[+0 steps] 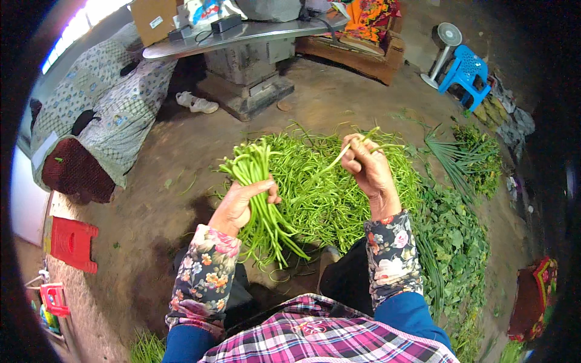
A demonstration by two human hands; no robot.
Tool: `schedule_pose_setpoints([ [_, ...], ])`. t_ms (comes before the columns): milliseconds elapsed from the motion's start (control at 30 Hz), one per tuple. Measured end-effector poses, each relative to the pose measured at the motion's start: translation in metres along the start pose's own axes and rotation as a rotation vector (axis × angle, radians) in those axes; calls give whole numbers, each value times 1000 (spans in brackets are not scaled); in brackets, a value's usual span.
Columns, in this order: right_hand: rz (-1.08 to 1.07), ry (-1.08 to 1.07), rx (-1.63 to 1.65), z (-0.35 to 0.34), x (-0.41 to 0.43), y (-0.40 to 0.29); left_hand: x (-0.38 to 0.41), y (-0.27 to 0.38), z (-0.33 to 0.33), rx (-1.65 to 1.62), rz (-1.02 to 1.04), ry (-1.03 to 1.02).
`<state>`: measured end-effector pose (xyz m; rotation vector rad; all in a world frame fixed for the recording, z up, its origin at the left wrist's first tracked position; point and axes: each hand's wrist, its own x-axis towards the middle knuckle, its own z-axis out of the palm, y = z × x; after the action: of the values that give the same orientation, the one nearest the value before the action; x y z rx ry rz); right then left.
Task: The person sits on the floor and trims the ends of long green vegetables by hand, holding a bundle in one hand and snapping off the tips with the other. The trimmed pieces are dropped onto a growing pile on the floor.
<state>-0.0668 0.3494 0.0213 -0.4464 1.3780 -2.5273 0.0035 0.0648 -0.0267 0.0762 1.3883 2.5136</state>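
A thick bundle of long green vegetable stems (252, 170) is gripped in my left hand (238, 202), the thumb laid across it. The cut tops fan out above my fist and the thin ends hang below it. My right hand (370, 165) is raised to the right of the bundle, pinching a few loose stems (338, 159) between thumb and fingers; exactly how many cannot be told. Under and between both hands spreads a large tangled heap of green stems (313, 204) on the floor.
Leafy greens (454, 245) and a palm frond (454, 159) lie to the right. A metal-topped table (254, 34) stands ahead, white shoes (197, 103) beside its base. Further out are a blue plastic chair (467, 72), a fan (447, 41), a cloth-covered sofa (104, 104) and a red stool (72, 245).
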Motion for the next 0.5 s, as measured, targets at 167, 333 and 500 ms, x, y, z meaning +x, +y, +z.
schedule_pose_setpoints([
  [167,164,-223,-245,41,0,19,3,-4,16,-26,-64,-109],
  [333,209,-318,-384,57,-1,18,-1,-2,24,-149,-136,-185],
  [500,214,-276,-416,50,-3,14,4,-5,20,-112,-182,-132],
])
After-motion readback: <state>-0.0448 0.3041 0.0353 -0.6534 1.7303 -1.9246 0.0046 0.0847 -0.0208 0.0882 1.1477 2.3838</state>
